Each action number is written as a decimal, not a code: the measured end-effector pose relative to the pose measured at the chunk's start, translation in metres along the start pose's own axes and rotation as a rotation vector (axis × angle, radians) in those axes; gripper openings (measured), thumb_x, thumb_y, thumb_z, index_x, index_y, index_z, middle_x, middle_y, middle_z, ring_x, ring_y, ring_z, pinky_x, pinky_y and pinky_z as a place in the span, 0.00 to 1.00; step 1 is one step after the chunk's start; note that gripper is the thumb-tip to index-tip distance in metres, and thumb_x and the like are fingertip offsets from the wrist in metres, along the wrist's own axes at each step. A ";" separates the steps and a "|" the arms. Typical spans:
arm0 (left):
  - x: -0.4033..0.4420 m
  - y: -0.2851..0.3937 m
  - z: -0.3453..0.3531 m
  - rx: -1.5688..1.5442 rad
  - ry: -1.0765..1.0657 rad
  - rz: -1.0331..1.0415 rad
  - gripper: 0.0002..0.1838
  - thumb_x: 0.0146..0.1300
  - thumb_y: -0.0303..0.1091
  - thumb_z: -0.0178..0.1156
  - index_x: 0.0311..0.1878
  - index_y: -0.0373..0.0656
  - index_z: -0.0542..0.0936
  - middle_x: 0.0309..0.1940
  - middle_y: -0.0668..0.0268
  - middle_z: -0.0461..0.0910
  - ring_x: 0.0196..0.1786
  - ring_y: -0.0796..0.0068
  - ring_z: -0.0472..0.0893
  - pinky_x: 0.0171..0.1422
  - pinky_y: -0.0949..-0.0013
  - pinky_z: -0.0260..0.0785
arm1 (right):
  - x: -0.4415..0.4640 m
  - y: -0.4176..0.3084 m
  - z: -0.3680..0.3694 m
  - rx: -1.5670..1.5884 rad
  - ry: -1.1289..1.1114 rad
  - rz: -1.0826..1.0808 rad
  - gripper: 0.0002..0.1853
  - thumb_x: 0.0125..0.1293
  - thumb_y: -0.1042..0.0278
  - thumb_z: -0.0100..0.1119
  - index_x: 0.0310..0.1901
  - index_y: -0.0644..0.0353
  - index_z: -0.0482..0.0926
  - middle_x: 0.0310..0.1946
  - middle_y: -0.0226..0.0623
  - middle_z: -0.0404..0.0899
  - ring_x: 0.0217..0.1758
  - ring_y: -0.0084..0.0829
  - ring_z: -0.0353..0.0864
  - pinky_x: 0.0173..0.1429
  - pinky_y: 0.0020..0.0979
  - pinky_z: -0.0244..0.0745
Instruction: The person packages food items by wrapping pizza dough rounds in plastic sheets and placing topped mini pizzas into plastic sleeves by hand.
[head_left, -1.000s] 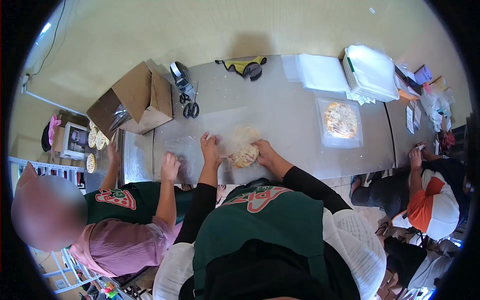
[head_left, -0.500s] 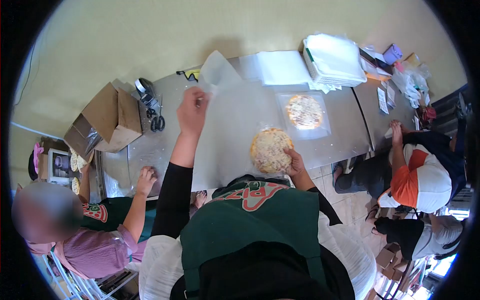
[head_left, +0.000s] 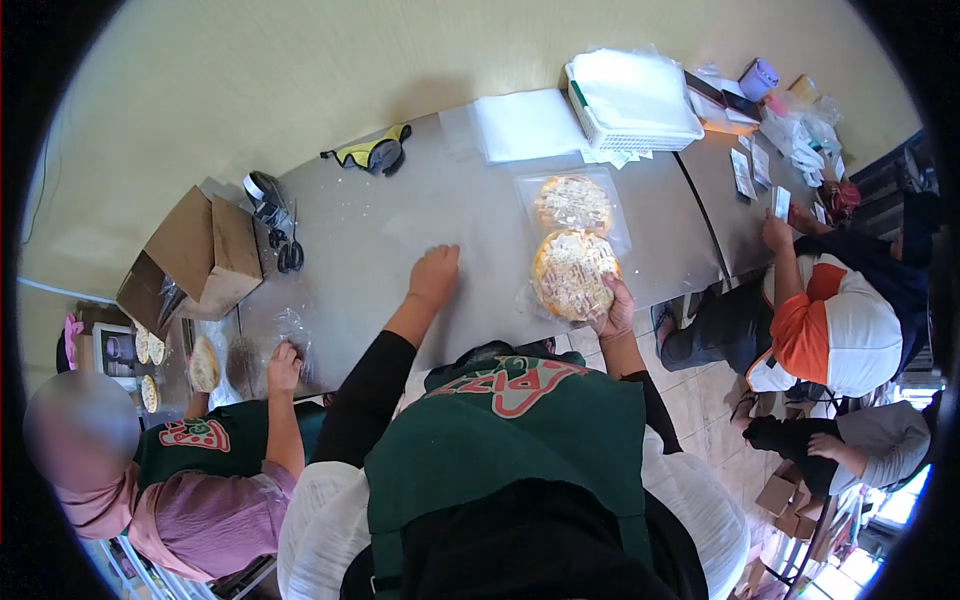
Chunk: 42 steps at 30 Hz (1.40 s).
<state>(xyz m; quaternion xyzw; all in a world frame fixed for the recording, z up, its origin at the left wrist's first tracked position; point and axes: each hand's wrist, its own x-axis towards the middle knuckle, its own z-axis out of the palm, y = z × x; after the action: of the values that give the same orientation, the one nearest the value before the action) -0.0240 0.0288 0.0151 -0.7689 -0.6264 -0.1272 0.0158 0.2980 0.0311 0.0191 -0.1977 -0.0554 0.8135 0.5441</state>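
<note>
A pale, cheese-topped pizza (head_left: 570,275) in clear plastic is gripped at its right edge by my right hand (head_left: 617,305), thumb on top. It partly overlaps the near side of a second pizza (head_left: 573,200), which lies on the table on a clear plastic sheet (head_left: 622,225). My left hand (head_left: 435,276) is low over the bare metal tabletop, left of the pizzas, with its fingers curled closed. Whatever may be inside those fingers is hidden.
Plastic sheets (head_left: 527,125) and a white basket (head_left: 640,125) stand at the back. Goggles (head_left: 375,152), scissors (head_left: 290,255) and a cardboard box (head_left: 205,250) are leftward. A co-worker's hand (head_left: 285,367) touches plastic at left; another person (head_left: 830,320) stands at right.
My left hand has come down and nearer; the translucent sheet it held up is no longer raised. The held pizza has shifted right, now overlapping the other one. The goggles are now uncovered.
</note>
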 end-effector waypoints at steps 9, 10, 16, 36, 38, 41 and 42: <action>0.028 -0.014 -0.067 0.031 0.238 0.427 0.12 0.52 0.25 0.53 0.41 0.40 0.72 0.40 0.59 0.75 0.39 0.60 0.76 0.40 0.63 0.72 | 0.015 0.012 0.020 0.062 -0.084 0.111 0.28 0.59 0.72 0.51 0.61 0.68 0.60 0.55 0.52 0.69 0.58 0.46 0.71 0.61 0.48 0.67; 0.025 -0.016 -0.060 0.056 0.208 0.382 0.13 0.51 0.25 0.54 0.42 0.40 0.72 0.42 0.59 0.74 0.40 0.60 0.76 0.40 0.63 0.72 | 0.018 0.012 0.024 0.070 -0.098 0.123 0.28 0.59 0.72 0.51 0.61 0.68 0.60 0.55 0.52 0.69 0.58 0.46 0.71 0.62 0.48 0.67; 0.014 0.007 -0.049 0.158 0.164 0.147 0.13 0.48 0.25 0.56 0.40 0.37 0.74 0.52 0.59 0.69 0.48 0.61 0.72 0.42 0.64 0.72 | 0.021 0.017 0.034 0.031 -0.100 0.157 0.28 0.59 0.69 0.49 0.62 0.65 0.60 0.57 0.52 0.68 0.59 0.47 0.70 0.63 0.49 0.65; 0.047 0.005 -0.054 -0.114 0.129 0.086 0.24 0.50 0.34 0.55 0.53 0.39 0.71 0.56 0.60 0.65 0.53 0.54 0.66 0.58 0.61 0.63 | 0.038 0.088 0.082 0.084 -0.262 0.615 0.27 0.59 0.63 0.50 0.56 0.73 0.65 0.48 0.52 0.75 0.48 0.43 0.78 0.55 0.41 0.73; 0.048 -0.004 -0.045 -0.188 0.155 0.117 0.24 0.49 0.34 0.56 0.52 0.39 0.71 0.57 0.60 0.66 0.53 0.54 0.66 0.58 0.61 0.62 | 0.038 0.094 0.079 0.103 -0.276 0.620 0.26 0.60 0.62 0.49 0.56 0.72 0.65 0.49 0.53 0.75 0.49 0.43 0.78 0.56 0.41 0.73; 0.045 -0.003 -0.046 -0.234 0.211 0.153 0.24 0.49 0.35 0.57 0.51 0.39 0.72 0.57 0.60 0.67 0.53 0.54 0.67 0.59 0.61 0.62 | 0.034 0.093 0.084 0.119 -0.298 0.622 0.26 0.61 0.61 0.47 0.56 0.72 0.65 0.49 0.53 0.75 0.49 0.43 0.78 0.56 0.41 0.72; 0.042 0.000 -0.049 -0.239 0.232 0.163 0.24 0.48 0.35 0.57 0.51 0.39 0.73 0.56 0.60 0.67 0.52 0.54 0.67 0.59 0.61 0.62 | 0.032 0.091 0.085 0.121 -0.305 0.621 0.26 0.62 0.61 0.46 0.56 0.73 0.65 0.49 0.53 0.75 0.49 0.43 0.78 0.57 0.41 0.72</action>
<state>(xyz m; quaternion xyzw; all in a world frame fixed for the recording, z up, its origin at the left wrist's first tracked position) -0.0249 0.0598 0.0716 -0.7936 -0.5363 -0.2871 0.0067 0.1765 0.0345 0.0611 -0.0486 -0.0249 0.9622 0.2670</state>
